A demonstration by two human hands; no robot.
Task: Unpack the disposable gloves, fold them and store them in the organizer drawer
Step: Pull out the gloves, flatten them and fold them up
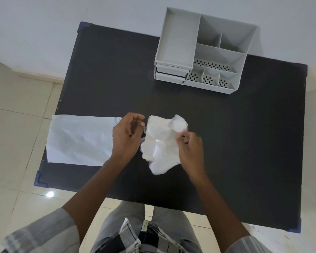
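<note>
person: seen from above, standing at the near edge of the black table (226, 143); plaid shirt and grey trousers lowest in view, both forearms reached out over the tabletop.
left hand (125, 136): held just left of the gloves, fingers curled with thumb and fingertips drawn close together; whether a thin film edge is pinched cannot be told, nothing clearly gripped.
right hand (191, 148): laid on the right edge of the glove stack, thumb and forefinger closed in a pinch on the film near the upper right corner.
disposable gloves (162, 143): translucent white plastic stack lying flat on the table centre, between the two hands; finger shapes visible at the lower end, upper right corner bunched and lifted.
packaging sheet (80, 141): white creased sheet lying flat at the left table edge, partly hidden under the left hand; judged to be the emptied wrapper.
organizer (204, 52): grey desk organizer at the far side of the table, well apart from the gloves; open compartments on top, two drawers (171, 73) stacked at its lower left, both appearing shut.
step: unpacking judged done; gloves being straightened or separated ahead of folding, no clean fold seen yet.
next move: stack needs flattening and folding over into a compact packet; a drawer must be pulled open before storing.
</note>
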